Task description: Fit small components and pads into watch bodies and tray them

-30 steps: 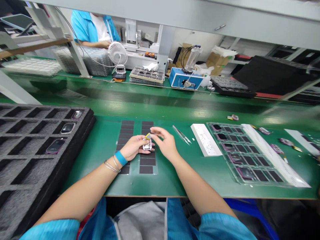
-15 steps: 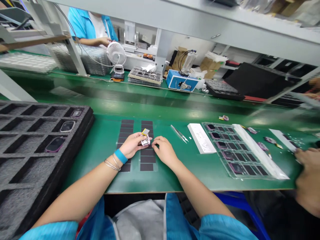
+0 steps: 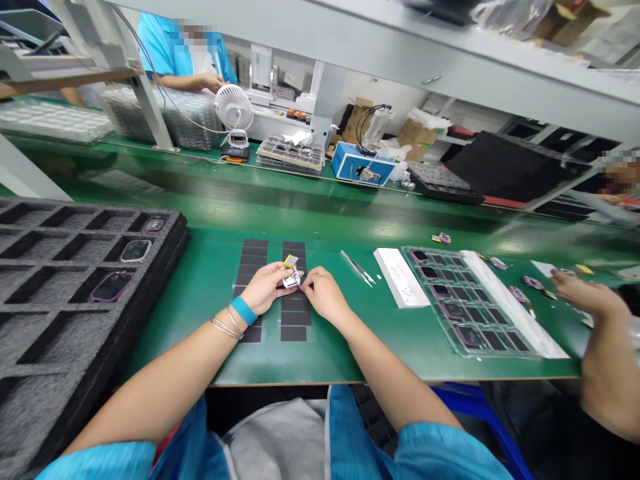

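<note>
Between the thumb and fingers of my left hand (image 3: pixel 264 288) is a small watch case (image 3: pixel 291 279), its inner side showing. A yellow-edged battery (image 3: pixel 291 261) sticks up from its far side. My right hand (image 3: pixel 323 291) is at the case's right edge, thumb and fingertips pinched together; whether anything small is between them I cannot make out. Beneath both hands lie two clear sheets of black adhesive rectangles (image 3: pixel 294 319). To the right of my right hand lie metal tweezers (image 3: pixel 357 268) on the green mat.
A grey foam tray (image 3: pixel 65 267) with several watch cases stands at left. On the right are a white block (image 3: pixel 401 279), a clear tray (image 3: pixel 463 350) of dark pieces and loose watch parts (image 3: pixel 533 283). A co-worker's hand (image 3: pixel 583 293) reaches in there. A fan (image 3: pixel 234 107) stands behind.
My right fingertips have shifted slightly left, against the case, which my left hand still holds. The co-worker's hand at right has moved left and farther back over the table.
</note>
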`<state>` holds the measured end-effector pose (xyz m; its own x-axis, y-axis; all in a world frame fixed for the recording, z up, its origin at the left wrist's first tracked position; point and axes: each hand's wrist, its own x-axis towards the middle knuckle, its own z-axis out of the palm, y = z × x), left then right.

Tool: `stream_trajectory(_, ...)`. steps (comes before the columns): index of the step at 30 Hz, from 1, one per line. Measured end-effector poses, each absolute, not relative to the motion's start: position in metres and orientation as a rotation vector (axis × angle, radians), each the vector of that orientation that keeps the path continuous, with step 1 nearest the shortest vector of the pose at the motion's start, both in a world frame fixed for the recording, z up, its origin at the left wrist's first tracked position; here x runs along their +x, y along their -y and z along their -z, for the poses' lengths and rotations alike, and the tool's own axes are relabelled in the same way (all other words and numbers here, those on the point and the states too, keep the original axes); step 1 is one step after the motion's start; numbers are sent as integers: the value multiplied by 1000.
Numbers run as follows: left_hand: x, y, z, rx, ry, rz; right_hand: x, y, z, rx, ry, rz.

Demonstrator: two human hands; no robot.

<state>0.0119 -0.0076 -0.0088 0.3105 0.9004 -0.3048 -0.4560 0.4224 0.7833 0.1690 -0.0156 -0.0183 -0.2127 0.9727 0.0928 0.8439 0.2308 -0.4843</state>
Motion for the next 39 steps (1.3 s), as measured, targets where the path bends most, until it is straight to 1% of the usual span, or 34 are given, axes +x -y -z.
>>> stream_trajectory(6,13,8,7,625,-820,-981,172,24,29,-1442,2279,-247)
stream_trajectory(10,13,8,8,639,-825,-980,178,35,24,-1298,2293,-256)
stream_trajectory(14,12,7,10,645,-825,-969,186,34,-2,-1175,2156,-295)
stream_trajectory(16,12,6,11,645,-833,-969,188,26,-16,-1115,2042,-363)
stream_trajectory(19,13,6,13,669,-864,-989,188,8,-26,-1042,1853,-664)
stream_trajectory(22,14,6,14,711,-925,-1009,184,-4,-15,-975,1662,-1013)
stream_trajectory(25,15,5,14,748,-970,-998,180,-5,5,-992,1586,-1173)
stream_trajectory(29,16,4,15,771,-972,-985,177,2,16,-1044,1635,-1159)
stream_trajectory(39,17,5,13,807,-1008,-935,174,6,14,-1035,1689,-1079)
